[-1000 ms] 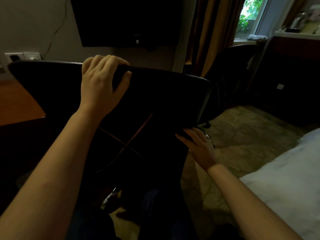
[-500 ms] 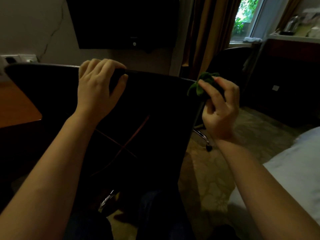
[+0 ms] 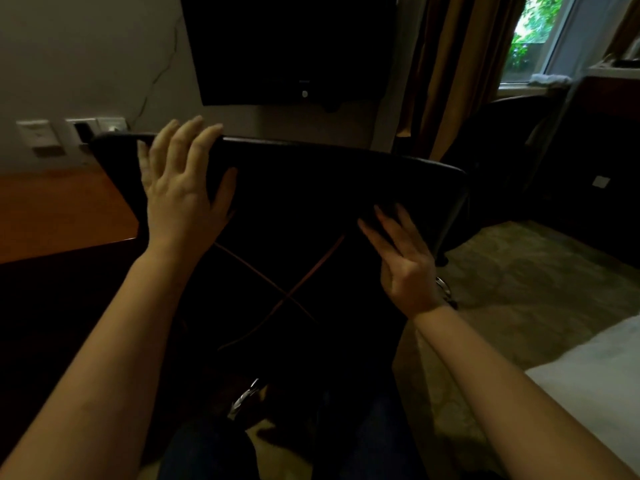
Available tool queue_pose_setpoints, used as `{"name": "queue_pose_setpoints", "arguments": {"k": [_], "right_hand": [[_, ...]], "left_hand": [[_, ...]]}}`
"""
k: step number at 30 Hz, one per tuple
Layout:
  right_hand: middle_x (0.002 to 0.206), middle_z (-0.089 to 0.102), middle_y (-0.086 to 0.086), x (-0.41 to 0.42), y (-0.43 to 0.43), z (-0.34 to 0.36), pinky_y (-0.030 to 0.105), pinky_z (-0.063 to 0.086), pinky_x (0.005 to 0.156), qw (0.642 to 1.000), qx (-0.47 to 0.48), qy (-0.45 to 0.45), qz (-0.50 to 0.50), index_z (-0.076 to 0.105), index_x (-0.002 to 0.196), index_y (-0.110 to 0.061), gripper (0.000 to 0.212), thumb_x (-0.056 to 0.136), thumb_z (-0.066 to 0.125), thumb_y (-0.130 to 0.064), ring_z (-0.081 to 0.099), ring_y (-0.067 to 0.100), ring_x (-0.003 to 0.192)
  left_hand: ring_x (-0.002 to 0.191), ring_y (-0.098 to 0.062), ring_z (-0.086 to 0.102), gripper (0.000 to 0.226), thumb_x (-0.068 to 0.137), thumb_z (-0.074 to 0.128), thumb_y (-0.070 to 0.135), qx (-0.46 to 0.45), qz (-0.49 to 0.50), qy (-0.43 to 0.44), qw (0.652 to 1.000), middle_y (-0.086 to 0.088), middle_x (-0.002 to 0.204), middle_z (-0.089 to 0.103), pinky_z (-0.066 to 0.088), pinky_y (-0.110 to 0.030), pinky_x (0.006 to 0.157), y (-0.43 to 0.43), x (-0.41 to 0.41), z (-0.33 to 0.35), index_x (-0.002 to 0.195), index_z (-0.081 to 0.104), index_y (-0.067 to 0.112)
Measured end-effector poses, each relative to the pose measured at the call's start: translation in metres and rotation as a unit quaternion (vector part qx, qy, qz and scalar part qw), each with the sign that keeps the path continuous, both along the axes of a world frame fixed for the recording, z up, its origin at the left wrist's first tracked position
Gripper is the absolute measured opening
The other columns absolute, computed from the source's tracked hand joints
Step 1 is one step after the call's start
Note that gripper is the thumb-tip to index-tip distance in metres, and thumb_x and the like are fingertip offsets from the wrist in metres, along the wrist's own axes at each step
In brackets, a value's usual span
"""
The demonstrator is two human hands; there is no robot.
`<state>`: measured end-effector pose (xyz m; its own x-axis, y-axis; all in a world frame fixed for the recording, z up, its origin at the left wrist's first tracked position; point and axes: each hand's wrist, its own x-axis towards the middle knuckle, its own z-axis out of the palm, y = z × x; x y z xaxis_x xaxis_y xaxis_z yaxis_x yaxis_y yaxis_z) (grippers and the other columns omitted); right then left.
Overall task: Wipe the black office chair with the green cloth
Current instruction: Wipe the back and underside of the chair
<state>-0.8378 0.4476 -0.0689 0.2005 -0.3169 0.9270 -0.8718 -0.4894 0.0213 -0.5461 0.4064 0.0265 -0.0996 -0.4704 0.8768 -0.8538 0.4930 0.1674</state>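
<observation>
**Grip let go, cloth out of sight**

Half a second back: left hand (image 3: 180, 188) clamped over the top edge, right hand (image 3: 405, 258) pinching the green cloth near the right corner. Now both spread, fingers apart, flat on the black office chair's backrest (image 3: 311, 188); no cloth visible, possibly under the right palm. Probably mid-wipe or repositioning. Backrest centred, rear face toward camera, long axis left-right, right end tilted lower.

The black padded office chair backrest (image 3: 311, 188) stands dead centre, the brown wooden desk (image 3: 59, 213) to its left, the white bed (image 3: 588, 375) at lower right, and the dark wall-mounted television (image 3: 287, 46) behind and above it, the window (image 3: 530, 39) far right.
</observation>
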Motion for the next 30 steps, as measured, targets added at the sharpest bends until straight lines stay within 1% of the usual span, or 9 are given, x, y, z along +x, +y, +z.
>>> {"name": "queue_pose_setpoints", "arguments": {"k": [3,9,13,17,20,22,24,27,30], "right_hand": [[0.138,0.049,0.01,0.009,-0.01,-0.022,0.037,0.03,0.116,0.999,0.032,0.024,0.004,0.059,0.128,-0.01,0.039,0.107,0.029,-0.022,0.033,0.025,0.138],[0.128,0.061,0.005,0.014,-0.008,-0.051,0.039,0.043,0.102,0.997,0.045,0.06,-0.035,0.068,0.12,-0.014,0.05,0.107,0.022,-0.028,0.045,0.023,0.126],[0.126,0.058,0.004,0.001,-0.003,-0.037,0.024,0.033,0.109,0.998,0.041,-0.039,0.004,0.069,0.117,-0.012,0.037,0.104,0.035,-0.02,0.047,0.026,0.116],[0.124,0.041,0.009,-0.014,0.003,-0.011,0.024,0.033,0.108,0.987,-0.008,-0.162,-0.023,0.061,0.122,-0.014,0.027,0.102,0.045,-0.02,0.047,0.027,0.116],[0.121,0.043,0.014,-0.027,0.003,0.01,0.03,0.04,0.104,0.976,-0.075,-0.198,-0.052,0.066,0.119,-0.01,0.038,0.088,0.053,0.008,0.049,0.026,0.115],[0.116,0.049,0.022,-0.033,0.004,0.02,0.026,0.04,0.103,0.964,-0.099,-0.237,-0.064,0.065,0.119,-0.007,0.047,0.082,0.052,0.018,0.05,0.024,0.113],[0.11,0.054,0.026,-0.037,0.006,0.026,0.026,0.04,0.102,0.951,-0.109,-0.276,-0.086,0.065,0.121,-0.005,0.047,0.082,0.052,0.018,0.052,0.026,0.109],[0.102,0.059,0.022,-0.047,0.005,0.031,0.039,0.044,0.097,0.938,-0.107,-0.303,-0.129,0.067,0.118,-0.01,0.046,0.081,0.054,0.013,0.053,0.035,0.102],[0.101,0.059,0.024,-0.053,-0.002,0.035,0.03,0.044,0.094,0.933,-0.071,-0.335,-0.112,0.07,0.108,-0.002,0.037,0.078,0.054,0.011,0.058,0.034,0.1]], "left_hand": [[0.139,-0.032,0.033,0.043,0.099,0.046,0.032,0.008,-0.021,0.024,0.999,-0.011,0.139,0.05,0.021,-0.058,0.114,-0.003,0.001,0.001,0.137,0.052,0.012],[0.124,-0.034,0.041,0.036,0.096,0.054,0.03,-0.019,-0.036,0.035,0.999,-0.013,0.126,0.056,0.035,-0.054,0.104,-0.003,-0.005,0.003,0.127,0.059,0.013],[0.118,-0.03,0.042,0.035,0.095,0.056,0.034,-0.038,-0.025,0.021,0.999,-0.009,0.121,0.059,0.035,-0.046,0.104,0.001,-0.009,0.006,0.125,0.062,0.017],[0.115,-0.031,0.045,0.036,0.093,0.058,0.038,-0.051,0.003,0.005,0.999,-0.006,0.118,0.061,0.031,-0.042,0.1,0.004,-0.019,0.008,0.123,0.064,0.02],[0.111,-0.034,0.05,0.034,0.091,0.062,0.038,-0.064,0.005,0.003,0.998,-0.005,0.113,0.063,0.031,-0.038,0.099,0.005,-0.031,0.013,0.119,0.067,0.02],[0.109,-0.034,0.051,0.034,0.089,0.063,0.038,-0.07,0.003,0.003,0.998,-0.004,0.11,0.064,0.032,-0.037,0.097,0.007,-0.041,0.014,0.118,0.068,0.019],[0.106,-0.033,0.052,0.035,0.088,0.065,0.038,-0.078,-0.008,-0.001,0.997,-0.003,0.108,0.065,0.034,-0.035,0.094,0.008,-0.05,0.015,0.117,0.068,0.018],[0.101,-0.031,0.054,0.034,0.089,0.066,0.029,-0.092,-0.061,-0.031,0.993,-0.003,0.107,0.068,0.038,-0.033,0.092,0.007,-0.051,0.02,0.119,0.065,0.013],[0.105,-0.03,0.059,0.032,0.093,0.063,0.022,-0.104,-0.086,-0.066,0.989,-0.007,0.11,0.069,0.036,-0.037,0.104,0.005,-0.036,0.022,0.123,0.063,0.008]]}}
